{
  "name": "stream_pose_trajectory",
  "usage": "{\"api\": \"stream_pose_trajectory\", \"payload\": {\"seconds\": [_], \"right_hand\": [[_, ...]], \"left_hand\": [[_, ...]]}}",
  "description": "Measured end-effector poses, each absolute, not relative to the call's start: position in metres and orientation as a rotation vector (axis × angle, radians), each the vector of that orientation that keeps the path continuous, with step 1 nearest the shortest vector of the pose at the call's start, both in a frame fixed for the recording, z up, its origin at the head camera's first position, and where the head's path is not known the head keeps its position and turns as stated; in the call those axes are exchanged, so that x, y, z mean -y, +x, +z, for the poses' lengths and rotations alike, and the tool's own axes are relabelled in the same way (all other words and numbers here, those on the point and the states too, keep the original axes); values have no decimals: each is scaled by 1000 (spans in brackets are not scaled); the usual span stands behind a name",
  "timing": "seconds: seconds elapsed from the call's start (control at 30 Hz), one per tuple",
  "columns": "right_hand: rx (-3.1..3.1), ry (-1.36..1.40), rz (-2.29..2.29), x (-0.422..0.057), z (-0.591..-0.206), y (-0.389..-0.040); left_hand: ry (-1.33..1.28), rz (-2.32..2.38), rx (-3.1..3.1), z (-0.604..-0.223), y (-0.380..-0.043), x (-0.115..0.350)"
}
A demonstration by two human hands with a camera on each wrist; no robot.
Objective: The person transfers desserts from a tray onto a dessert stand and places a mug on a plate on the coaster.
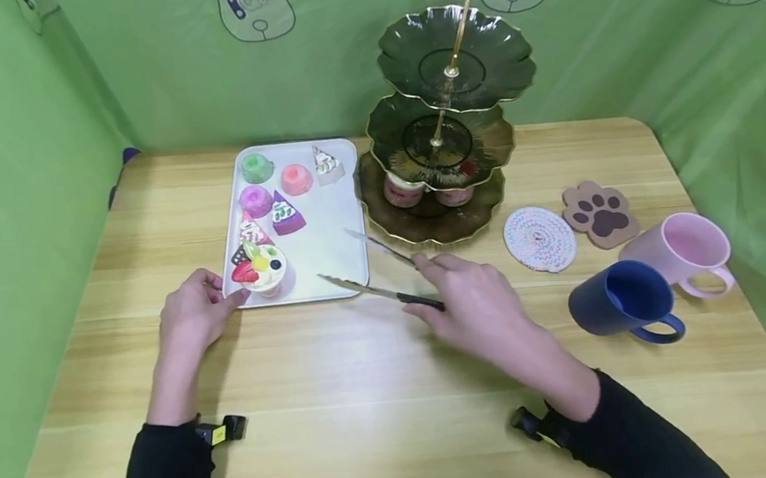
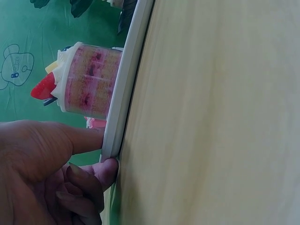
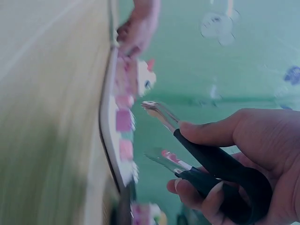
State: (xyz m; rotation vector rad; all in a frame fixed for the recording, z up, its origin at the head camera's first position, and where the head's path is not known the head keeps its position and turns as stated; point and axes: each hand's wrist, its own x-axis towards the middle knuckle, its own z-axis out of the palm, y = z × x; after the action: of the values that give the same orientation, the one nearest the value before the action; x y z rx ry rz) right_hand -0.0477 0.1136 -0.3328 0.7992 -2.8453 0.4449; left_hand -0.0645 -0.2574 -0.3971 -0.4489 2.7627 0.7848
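My left hand (image 1: 196,309) pinches the near left corner of a white tray (image 1: 330,268), thumb on top and a finger beneath, as the left wrist view shows. Close by that thumb stands a clear cup of layered cake (image 2: 93,79) topped with cream and fruit. My right hand (image 1: 476,299) grips black-handled metal tongs (image 3: 201,154), their tips spread apart over the tray's right side with nothing between them. Toward the tray's back and left sit a green ring cake (image 1: 256,168), a red one (image 1: 296,179), a purple one (image 1: 256,201) and several cake slices (image 1: 287,214).
A three-tier dark stand (image 1: 440,217) rises behind the tongs, with cake cups (image 1: 403,192) on its bottom tier. To the right lie a round woven coaster (image 1: 539,239) and a paw-shaped coaster (image 1: 600,214), near a blue mug (image 1: 617,298) and a pink mug (image 1: 679,251).
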Motion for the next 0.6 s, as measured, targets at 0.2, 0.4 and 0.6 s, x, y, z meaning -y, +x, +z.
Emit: {"api": "stream_pose_trajectory", "payload": {"seconds": [0.2,0.4,0.6], "right_hand": [[2901,908,390,-75,-347,-57],[2920,964,340,-43,-360,-66],[2922,983,356,-24,-367,-72]], "left_hand": [[-447,777,-2761,-397,-65,258],[-445,787,-2761,-395,-66,257],[-453,798,-2767,-396,-65,258]]}}
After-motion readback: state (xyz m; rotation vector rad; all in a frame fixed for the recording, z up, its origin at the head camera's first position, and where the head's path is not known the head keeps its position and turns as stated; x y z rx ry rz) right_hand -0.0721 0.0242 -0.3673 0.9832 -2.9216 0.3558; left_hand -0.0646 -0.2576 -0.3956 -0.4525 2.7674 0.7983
